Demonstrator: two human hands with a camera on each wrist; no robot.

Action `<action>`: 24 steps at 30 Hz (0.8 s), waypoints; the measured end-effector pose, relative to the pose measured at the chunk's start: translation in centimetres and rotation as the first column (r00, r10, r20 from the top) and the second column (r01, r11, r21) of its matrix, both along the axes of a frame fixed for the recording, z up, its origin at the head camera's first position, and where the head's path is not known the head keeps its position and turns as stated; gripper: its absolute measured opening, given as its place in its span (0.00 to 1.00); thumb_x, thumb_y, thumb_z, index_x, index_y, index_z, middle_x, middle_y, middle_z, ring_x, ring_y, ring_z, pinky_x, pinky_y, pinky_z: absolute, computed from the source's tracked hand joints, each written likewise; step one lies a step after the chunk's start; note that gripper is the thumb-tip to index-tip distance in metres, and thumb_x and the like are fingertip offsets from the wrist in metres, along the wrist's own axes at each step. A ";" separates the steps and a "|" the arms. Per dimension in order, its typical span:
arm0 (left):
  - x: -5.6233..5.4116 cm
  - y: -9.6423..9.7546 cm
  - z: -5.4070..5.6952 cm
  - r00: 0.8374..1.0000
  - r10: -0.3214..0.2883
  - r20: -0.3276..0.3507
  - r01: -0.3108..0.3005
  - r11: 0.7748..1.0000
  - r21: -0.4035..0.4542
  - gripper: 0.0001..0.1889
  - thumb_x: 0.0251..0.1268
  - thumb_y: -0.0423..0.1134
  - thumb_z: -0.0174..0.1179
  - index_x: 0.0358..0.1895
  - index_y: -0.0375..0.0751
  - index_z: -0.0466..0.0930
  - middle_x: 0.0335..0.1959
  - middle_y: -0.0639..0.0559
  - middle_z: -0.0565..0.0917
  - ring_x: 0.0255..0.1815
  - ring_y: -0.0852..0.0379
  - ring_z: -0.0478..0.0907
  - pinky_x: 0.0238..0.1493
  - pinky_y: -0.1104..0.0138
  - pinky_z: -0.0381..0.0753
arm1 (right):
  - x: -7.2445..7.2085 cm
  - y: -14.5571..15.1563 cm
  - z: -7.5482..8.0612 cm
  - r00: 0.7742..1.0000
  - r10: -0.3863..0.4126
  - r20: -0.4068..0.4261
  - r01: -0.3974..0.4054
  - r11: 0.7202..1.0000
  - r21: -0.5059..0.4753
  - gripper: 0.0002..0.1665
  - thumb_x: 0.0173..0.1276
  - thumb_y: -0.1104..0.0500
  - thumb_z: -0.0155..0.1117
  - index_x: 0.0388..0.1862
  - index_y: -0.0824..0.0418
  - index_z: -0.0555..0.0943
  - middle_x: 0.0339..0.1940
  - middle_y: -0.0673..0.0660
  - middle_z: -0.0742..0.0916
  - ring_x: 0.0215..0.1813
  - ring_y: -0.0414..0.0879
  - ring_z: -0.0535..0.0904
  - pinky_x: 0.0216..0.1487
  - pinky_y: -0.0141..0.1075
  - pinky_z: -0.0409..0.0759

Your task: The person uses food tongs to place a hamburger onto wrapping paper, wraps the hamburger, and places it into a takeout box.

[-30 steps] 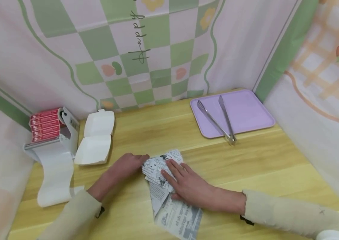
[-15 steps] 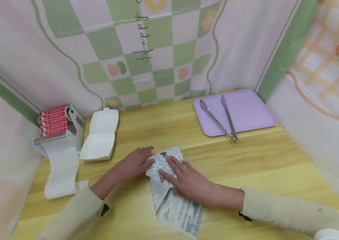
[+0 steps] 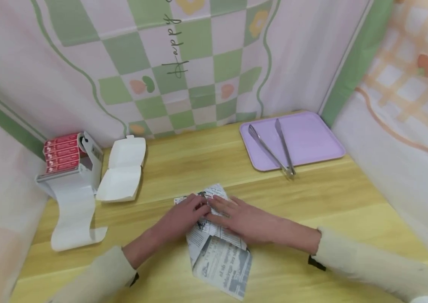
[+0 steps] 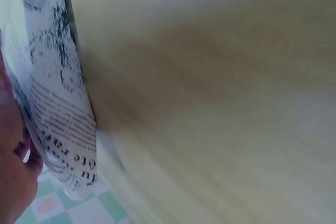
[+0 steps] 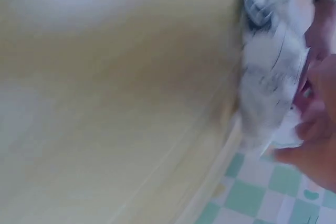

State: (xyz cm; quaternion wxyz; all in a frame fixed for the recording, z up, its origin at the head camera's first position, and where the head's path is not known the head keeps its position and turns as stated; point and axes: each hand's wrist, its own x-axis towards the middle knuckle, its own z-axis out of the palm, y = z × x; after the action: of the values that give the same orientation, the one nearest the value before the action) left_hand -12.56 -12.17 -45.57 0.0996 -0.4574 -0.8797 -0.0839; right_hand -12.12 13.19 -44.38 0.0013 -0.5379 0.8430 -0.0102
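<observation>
Nearest to us, the loose flap of the printed paper point(image 3: 224, 265) lies spread on the counter point(image 3: 153, 273), its folded part just beyond, beneath both hands. We judge the sheet light, thin and soft, quick to crease and easy to tear under a hard pull; its face may be slightly slick, so flat pressure should serve better than a tight squeeze. Whether it wraps anything, we cannot tell. The right hand point(image 3: 248, 221) rests on the folded part with its fingers fairly straight, the grip loose and closed round nothing that we see. The left hand point(image 3: 183, 216) has bent fingers at the fold, close to the right fingertips; we cannot tell whether its grip pinches the paper, and the right wrist view is blurred. We advise holding at the doubled folds, where the layers lend stiffness, rather than by the single loose flap. Farther off at left stand an open white box point(image 3: 121, 183) and a roll dispenser point(image 3: 91, 164); at far right, metal tongs point(image 3: 285, 147) lie across a purple tray point(image 3: 316, 143).
</observation>
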 end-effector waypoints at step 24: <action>4.9 -3.5 -3.9 0.969 -0.031 -0.246 -0.065 0.926 -0.372 0.29 0.78 0.31 0.23 0.80 0.38 0.45 0.81 0.40 0.53 0.82 0.45 0.51 0.78 0.52 0.59 | -3.7 0.9 -5.3 0.812 0.340 -0.475 -0.385 0.923 0.002 0.37 0.79 0.51 0.43 0.82 0.61 0.49 0.81 0.59 0.61 0.80 0.52 0.61 0.77 0.50 0.64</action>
State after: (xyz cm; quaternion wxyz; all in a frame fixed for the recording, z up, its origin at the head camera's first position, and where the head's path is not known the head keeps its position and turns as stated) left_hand -7.64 -15.70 -49.46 0.1194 -0.4673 -0.8639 0.1454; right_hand -15.87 14.08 -49.69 -0.2249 -0.6746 0.6986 0.0801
